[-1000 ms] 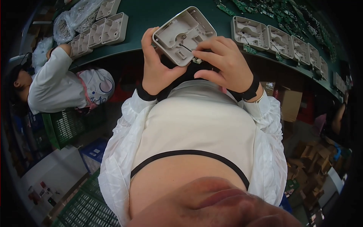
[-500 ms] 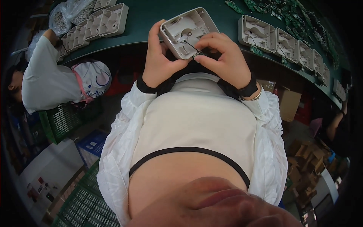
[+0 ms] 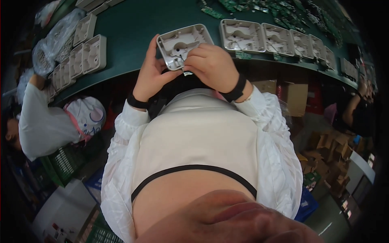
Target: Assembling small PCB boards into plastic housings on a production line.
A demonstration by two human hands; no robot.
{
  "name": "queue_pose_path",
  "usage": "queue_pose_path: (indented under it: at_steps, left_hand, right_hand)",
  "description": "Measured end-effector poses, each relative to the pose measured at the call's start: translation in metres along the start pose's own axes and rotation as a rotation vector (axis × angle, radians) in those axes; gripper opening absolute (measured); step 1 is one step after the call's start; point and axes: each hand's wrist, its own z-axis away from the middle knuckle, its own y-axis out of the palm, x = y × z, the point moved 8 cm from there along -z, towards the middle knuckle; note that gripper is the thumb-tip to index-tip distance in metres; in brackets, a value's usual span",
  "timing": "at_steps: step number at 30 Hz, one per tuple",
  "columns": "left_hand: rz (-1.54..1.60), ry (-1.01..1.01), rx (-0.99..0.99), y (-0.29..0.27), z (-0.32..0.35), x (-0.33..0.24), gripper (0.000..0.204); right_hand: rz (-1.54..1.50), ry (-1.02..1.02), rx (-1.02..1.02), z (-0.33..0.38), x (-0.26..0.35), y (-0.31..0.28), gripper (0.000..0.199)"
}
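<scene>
A pale grey plastic housing (image 3: 174,39), open side up, is tilted in front of my body at the table edge. My left hand (image 3: 152,79) grips its left side, thumb along the near edge and fingers around the outer wall. Over the near right corner, my right hand (image 3: 212,68) has its fingers curled together inside the housing; what they pinch is hidden beneath them. A small green circuit board (image 3: 187,73) shows just below the near edge, beside the right fingertips. Inside the housing are a round hub with a dark hole, posts and ribs.
A row of similar housings (image 3: 243,34) lines the table's right edge, small circuit boards (image 3: 243,55) hanging at their fronts. Behind lies a heap of green boards (image 3: 279,14). More housings (image 3: 93,52) and bags of small parts (image 3: 60,38) stand left. A co-worker (image 3: 44,121) sits left.
The view has shifted, so the housing sits lower and further left. My right fingers have gone from pinching a thin black wire to curling down into the near right corner.
</scene>
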Motion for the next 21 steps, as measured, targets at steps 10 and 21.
queue_pose_path:
  at_steps: [10,21]
  left_hand:
    - [-0.789,-0.147,-0.095,0.006,-0.024,-0.012,0.072]
    - [-0.65,-0.042,-0.004,0.004,-0.035,0.003,0.068]
  right_hand:
    - [0.254,0.006,0.002,-0.001,-0.032,0.017,0.011]
    - [0.186,0.099,0.003,0.007,-0.036,0.002,0.014]
